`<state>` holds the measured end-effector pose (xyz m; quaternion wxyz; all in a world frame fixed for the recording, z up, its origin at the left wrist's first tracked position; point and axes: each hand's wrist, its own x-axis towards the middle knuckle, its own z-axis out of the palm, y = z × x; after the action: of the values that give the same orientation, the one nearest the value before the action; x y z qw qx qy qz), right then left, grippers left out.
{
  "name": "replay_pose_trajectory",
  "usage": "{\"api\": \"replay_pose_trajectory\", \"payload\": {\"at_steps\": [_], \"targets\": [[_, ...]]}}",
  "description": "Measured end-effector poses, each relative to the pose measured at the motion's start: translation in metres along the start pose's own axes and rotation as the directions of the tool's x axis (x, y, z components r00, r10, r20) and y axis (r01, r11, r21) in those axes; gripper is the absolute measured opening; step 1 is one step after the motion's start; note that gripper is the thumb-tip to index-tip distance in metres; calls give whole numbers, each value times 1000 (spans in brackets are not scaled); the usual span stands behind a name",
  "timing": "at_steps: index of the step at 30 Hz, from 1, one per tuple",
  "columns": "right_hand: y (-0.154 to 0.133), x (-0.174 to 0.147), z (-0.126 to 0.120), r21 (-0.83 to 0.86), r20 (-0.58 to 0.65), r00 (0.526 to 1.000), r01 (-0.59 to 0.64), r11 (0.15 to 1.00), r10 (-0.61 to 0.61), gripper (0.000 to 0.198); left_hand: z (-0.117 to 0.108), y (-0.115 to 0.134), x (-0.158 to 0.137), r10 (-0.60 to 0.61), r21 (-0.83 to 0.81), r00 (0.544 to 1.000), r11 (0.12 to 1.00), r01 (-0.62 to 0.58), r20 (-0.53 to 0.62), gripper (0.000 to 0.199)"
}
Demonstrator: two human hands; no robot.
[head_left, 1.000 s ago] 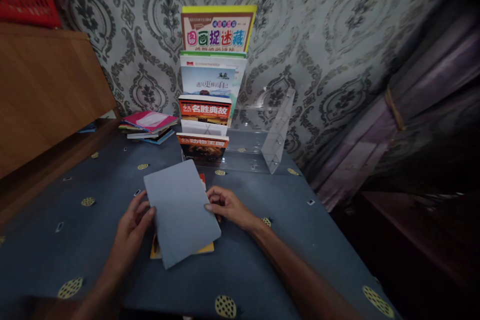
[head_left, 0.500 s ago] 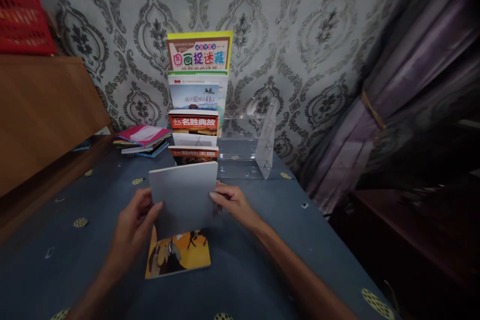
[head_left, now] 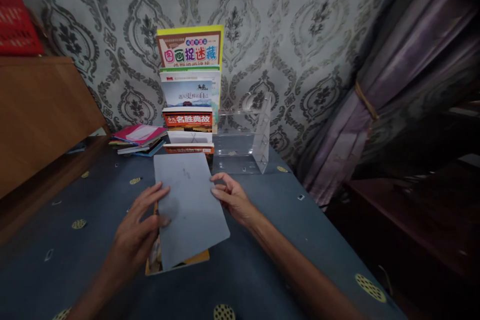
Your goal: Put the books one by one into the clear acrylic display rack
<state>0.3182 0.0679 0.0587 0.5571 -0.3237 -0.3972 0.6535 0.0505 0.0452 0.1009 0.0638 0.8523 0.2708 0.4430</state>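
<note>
A thin notebook with a plain grey-blue cover point(head_left: 189, 205) is tilted in front of me, between my two hands. My left hand point(head_left: 138, 225) is at its left edge, with the thumb and a finger against the cover. My right hand point(head_left: 234, 197) grips the right edge between thumb and fingers. Beneath the notebook lies a yellow-orange picture book point(head_left: 200, 257), mostly covered. Just behind stands a clear tiered book rack point(head_left: 262, 135). Its left side holds several upright books, among them an orange-red book point(head_left: 189, 119) and a tall yellow-edged book point(head_left: 191, 50).
A stack of books with a pink one on top point(head_left: 140, 133) lies left of the rack. A wooden cabinet point(head_left: 45, 120) with a red basket point(head_left: 17, 15) on it borders the left side. A tied purple curtain point(head_left: 348, 125) hangs at the right, beyond the blue tablecloth point(head_left: 277, 240).
The notebook has come lower and tilted back, so more of its cover faces me and it hides most of the picture book. My left hand's fingers have spread further along its edge.
</note>
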Motion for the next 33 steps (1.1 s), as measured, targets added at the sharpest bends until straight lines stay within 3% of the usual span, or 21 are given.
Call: {"api": "replay_pose_trajectory", "payload": {"at_steps": [7,10,13,17,22,25,31,33], "targets": [[5,2,-2,-25,72,997,-39,999,41,65,4,-12,-10,-145,-50,988,989,142,-57,29],[2,-1,-2,-87,173,984,-38,995,52,54,7,-18,-9,-262,-38,960,965,259,-104,21],[-6,-2,-2,-175,239,971,39,984,4,41,6,-21,-1,-368,-77,926,929,362,-79,25],[-38,3,3,-310,257,954,235,921,-157,32,5,-19,28,-442,-168,892,890,424,-90,28],[-101,6,20,-456,256,890,456,765,-378,30,7,-16,85,-385,-299,904,899,321,-188,23],[-129,4,27,-521,280,851,524,674,-445,31,11,-12,112,-321,-341,917,911,231,-237,20],[-155,0,10,-593,296,810,571,568,-506,33,31,-11,130,-279,-477,944,863,166,-177,21],[-162,-3,-1,-638,259,778,583,503,-573,31,40,-19,128,-278,-433,948,881,189,-152,27]]}}
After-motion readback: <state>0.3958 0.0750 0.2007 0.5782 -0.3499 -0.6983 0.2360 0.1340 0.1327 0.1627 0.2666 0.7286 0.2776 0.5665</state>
